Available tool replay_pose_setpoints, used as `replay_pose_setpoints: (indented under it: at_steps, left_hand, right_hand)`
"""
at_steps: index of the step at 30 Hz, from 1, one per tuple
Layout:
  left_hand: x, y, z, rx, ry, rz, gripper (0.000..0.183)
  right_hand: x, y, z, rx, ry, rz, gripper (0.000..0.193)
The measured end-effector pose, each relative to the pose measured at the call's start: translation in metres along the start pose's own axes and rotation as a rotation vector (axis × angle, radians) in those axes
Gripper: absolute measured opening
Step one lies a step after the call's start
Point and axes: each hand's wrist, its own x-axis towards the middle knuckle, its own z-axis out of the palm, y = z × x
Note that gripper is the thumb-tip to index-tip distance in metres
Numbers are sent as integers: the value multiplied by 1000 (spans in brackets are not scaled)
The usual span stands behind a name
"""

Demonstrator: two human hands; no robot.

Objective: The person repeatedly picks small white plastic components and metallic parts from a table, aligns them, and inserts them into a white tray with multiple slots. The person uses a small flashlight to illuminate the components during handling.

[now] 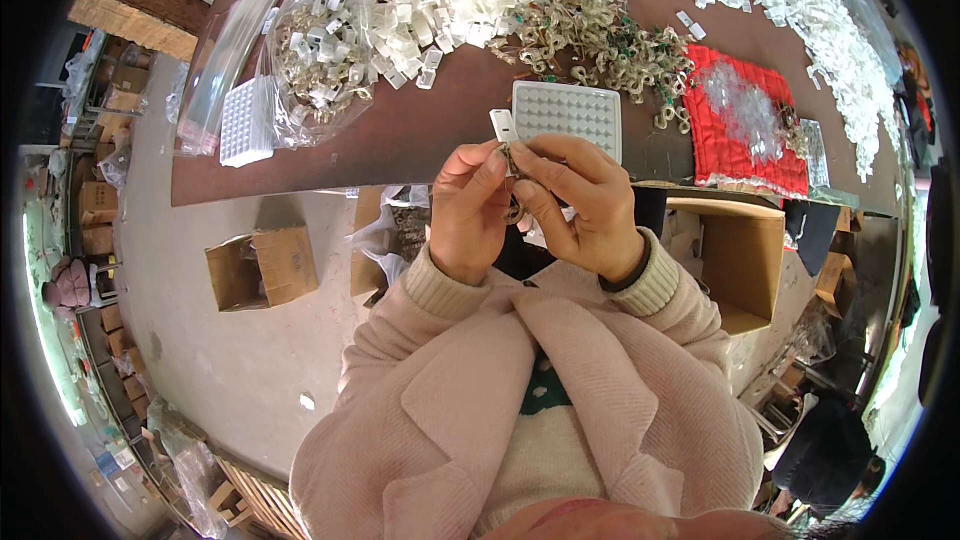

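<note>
Two hands together, left hand and right hand pinching case and cord, probably close-set for steadiness; tray lies just beyond, seemingly for easy reach.

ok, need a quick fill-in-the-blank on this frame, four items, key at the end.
1. The small plastic piece at the fingertips of the left hand and right hand is coloured ____.
2. The cloth on the tabletop is coloured ____.
3. In the picture, the grid tray just beyond the hands lies to the ____ of that cloth.
4. The tabletop's colour is ____.

Missing words: white; red; left; brown.
</note>
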Motion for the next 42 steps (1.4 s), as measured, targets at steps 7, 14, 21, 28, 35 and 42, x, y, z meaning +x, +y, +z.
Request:
replay_pose_setpoints:
  at_steps: [7,14,21,28,35,42]
  left_hand:
    - [1,-1,-1,-28,-90,-73,13]
    - [0,-3,0,-88,-120,-154,14]
    - [-2,-7,-6,-215,-161,-191,30]
    - [-3,-9,-2,-317,-157,-221,30]
    - [-9,-16,-4,-171,-160,-179,40]
    - [-11,-11,-1,-174,-212,-146,36]
  right_hand:
    - [-6,5,-5,67,43,84,18]
    - [2,10,-5,842,33,798,19]
    - [-5,9,-5,471,68,132,30]
    - [-3,10,-3,336,40,-43,28]
    - [-6,11,12,355,163,-91,20]
    - [-14,11,0,125,105,-181,22]
